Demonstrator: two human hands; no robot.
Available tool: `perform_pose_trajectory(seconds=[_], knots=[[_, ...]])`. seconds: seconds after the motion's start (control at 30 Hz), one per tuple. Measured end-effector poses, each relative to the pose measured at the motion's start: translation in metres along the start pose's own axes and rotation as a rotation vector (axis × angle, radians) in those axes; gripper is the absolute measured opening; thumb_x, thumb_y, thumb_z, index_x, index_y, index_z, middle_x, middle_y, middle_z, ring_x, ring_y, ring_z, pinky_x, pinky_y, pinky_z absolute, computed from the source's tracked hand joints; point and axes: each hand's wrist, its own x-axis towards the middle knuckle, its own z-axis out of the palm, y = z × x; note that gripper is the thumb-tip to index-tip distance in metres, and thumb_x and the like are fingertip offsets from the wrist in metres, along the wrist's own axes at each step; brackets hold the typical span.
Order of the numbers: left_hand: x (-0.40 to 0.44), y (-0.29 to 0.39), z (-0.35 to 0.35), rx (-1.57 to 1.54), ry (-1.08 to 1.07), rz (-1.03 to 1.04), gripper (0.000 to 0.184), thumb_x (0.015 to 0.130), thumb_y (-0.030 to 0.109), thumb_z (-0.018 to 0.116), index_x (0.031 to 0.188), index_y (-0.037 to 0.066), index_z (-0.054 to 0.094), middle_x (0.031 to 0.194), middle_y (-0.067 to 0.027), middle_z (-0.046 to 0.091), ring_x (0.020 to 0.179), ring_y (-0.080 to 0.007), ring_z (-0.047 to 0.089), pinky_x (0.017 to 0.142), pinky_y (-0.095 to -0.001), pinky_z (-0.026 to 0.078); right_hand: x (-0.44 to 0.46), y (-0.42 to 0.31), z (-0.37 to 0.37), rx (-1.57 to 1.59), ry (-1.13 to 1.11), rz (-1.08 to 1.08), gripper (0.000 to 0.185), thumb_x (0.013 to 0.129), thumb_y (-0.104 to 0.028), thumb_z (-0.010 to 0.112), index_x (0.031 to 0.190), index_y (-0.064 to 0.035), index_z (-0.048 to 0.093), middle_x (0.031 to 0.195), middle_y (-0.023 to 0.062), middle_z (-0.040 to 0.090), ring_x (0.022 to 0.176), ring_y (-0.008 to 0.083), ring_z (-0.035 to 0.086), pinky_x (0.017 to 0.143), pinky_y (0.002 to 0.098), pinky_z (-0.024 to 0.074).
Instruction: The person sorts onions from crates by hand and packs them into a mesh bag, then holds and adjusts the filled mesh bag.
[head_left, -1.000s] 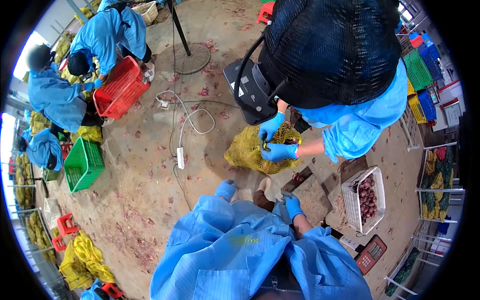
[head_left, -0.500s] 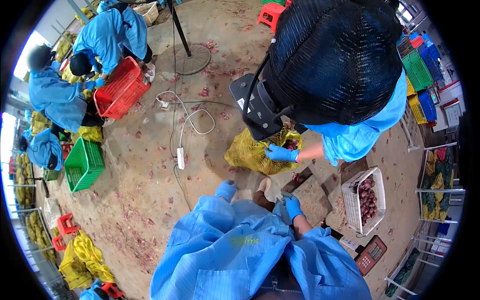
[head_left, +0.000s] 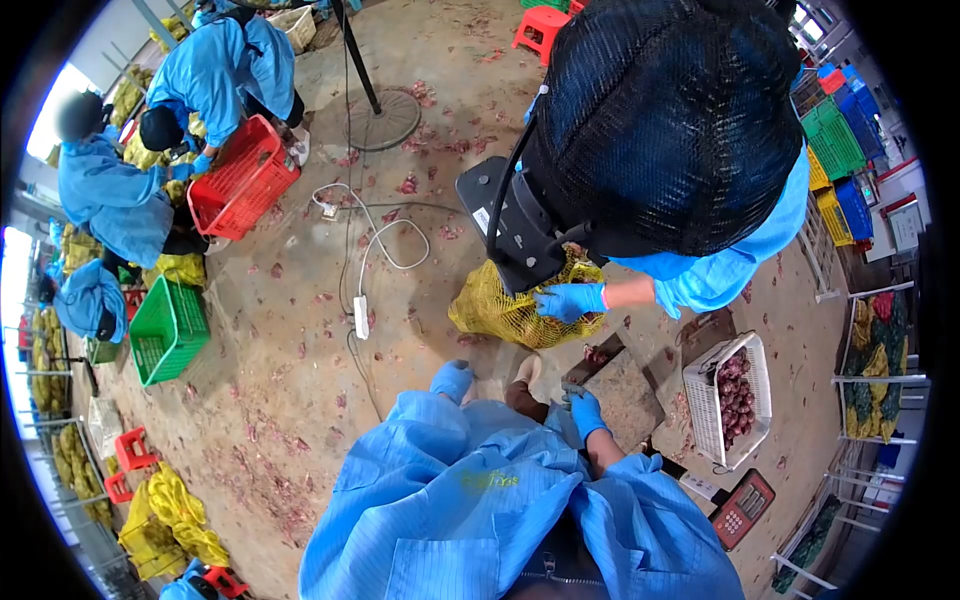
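Observation:
My left hand (head_left: 452,381), in a blue glove, is at the left front of my blue smock; its fingers are not clear. On the other side, my gloved right hand (head_left: 584,412) is closed beside the scale platform (head_left: 622,395), with something dark at its fingertips that I cannot make out. Ahead of both hands, a yellow mesh bag (head_left: 495,308) lies on the floor. A co-worker's blue-gloved hand (head_left: 568,301) is on the bag's mouth. Right of the platform stands a white basket (head_left: 705,410) of red onions (head_left: 736,400).
The scale's red keypad display (head_left: 743,510) lies at lower right. A white cable with a power strip (head_left: 361,316) crosses the floor. Green (head_left: 168,330) and red (head_left: 243,178) crates stand at left near several co-workers. A pole base (head_left: 384,120) stands farther back.
The co-worker's hand has shifted slightly right across the bag's mouth, and the onions inside are now mostly covered. The co-worker's head has moved a little. My hands have stayed put.

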Motion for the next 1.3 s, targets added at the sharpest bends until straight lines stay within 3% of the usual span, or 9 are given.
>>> perform_pose_trajectory(seconds=[0.4, 0.77, 1.3], knots=[[0.001, 0.001, 0.002, 0.020, 0.011, 0.016, 0.035, 0.075, 0.029, 0.054, 0.099, 0.003, 0.058, 0.096, -0.0164, 0.059, 0.092, -0.0278, 0.056, 0.080, -0.0325, 0.042, 0.006, 0.008, -0.004, -0.035, 0.020, -0.021, 0.024, 0.081, -0.006, 0.042, 0.098, -0.0061, 0.060, 0.075, 0.0030, 0.058, 0.063, 0.0097, 0.052, 0.059, 0.0208, 0.0439], [0.000, 0.003, -0.001, 0.031, 0.000, -0.007, 0.036, 0.075, 0.029, 0.054, 0.100, 0.003, 0.058, 0.098, -0.0162, 0.059, 0.093, -0.0280, 0.055, 0.082, -0.0326, 0.042, -0.006, -0.004, 0.000, -0.057, 0.008, 0.028, 0.024, 0.083, -0.006, 0.042, 0.099, -0.0063, 0.059, 0.088, 0.0072, 0.060, 0.072, 0.0150, 0.058, 0.062, 0.0236, 0.0469], [0.003, 0.001, -0.001, 0.016, 0.004, -0.026, 0.036, 0.075, 0.029, 0.054, 0.099, 0.003, 0.058, 0.097, -0.0164, 0.059, 0.092, -0.0286, 0.055, 0.081, -0.0325, 0.042, 0.004, 0.004, 0.000, -0.105, 0.018, -0.002, 0.024, 0.081, -0.005, 0.043, 0.096, -0.0069, 0.061, 0.076, 0.0053, 0.061, 0.066, 0.0118, 0.056, 0.060, 0.0221, 0.0455]])
